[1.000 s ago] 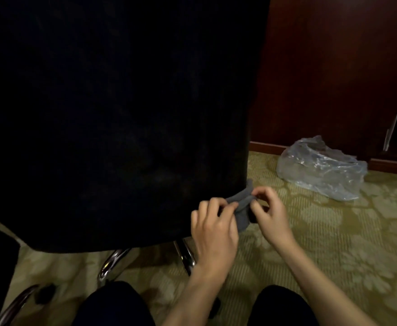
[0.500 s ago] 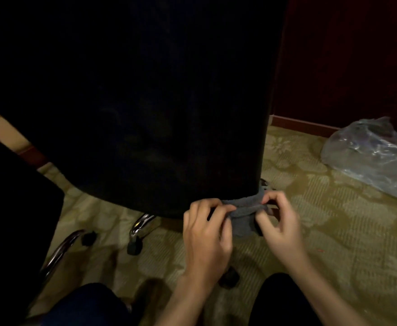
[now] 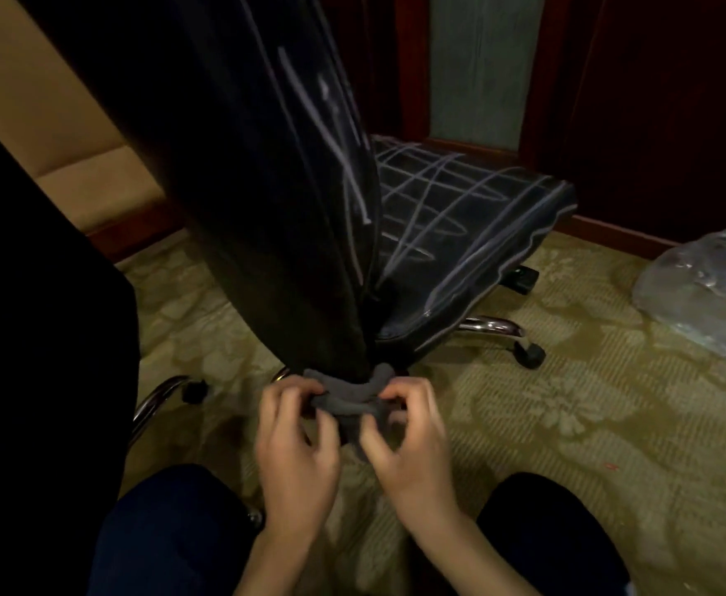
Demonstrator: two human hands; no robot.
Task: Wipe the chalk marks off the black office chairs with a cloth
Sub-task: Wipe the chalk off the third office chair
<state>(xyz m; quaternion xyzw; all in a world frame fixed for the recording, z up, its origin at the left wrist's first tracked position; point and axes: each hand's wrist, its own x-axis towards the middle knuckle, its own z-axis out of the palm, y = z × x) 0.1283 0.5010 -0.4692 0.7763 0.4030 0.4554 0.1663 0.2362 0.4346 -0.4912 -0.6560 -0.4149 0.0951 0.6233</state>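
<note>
1. Head view looks down on both hands at lower centre of the frame, pinching a small grey cloth (image 3: 355, 406) between them; the left hand (image 3: 296, 440) grips its left end with curled fingers, and the right hand (image 3: 413, 440) grips its right end the same way.
2. The cloth is bunched into a thick fold and sits touching the bottom edge of the black office chair's backrest (image 3: 275, 187), which rises through the upper centre of the frame.
3. White chalk marks (image 3: 339, 135) streak the backrest's right side in long strokes, and crossed lines cover the black padded seat (image 3: 460, 225) at centre right.
4. Judging by this, the step in hand is readying the cloth, folding or regripping it, rather than wiping; most of the marks look untouched.
5. The next move probably calls for one hand to press a flat pad of cloth against the streaked face and rub along the strokes, while the other steadies the backrest, since the chair stands on castors (image 3: 531, 352) over the patterned green carpet (image 3: 567, 423) and may roll or swivel.
6. A clear crumpled plastic bag (image 3: 709, 294) lies at the right edge, well apart from the hands.
</note>
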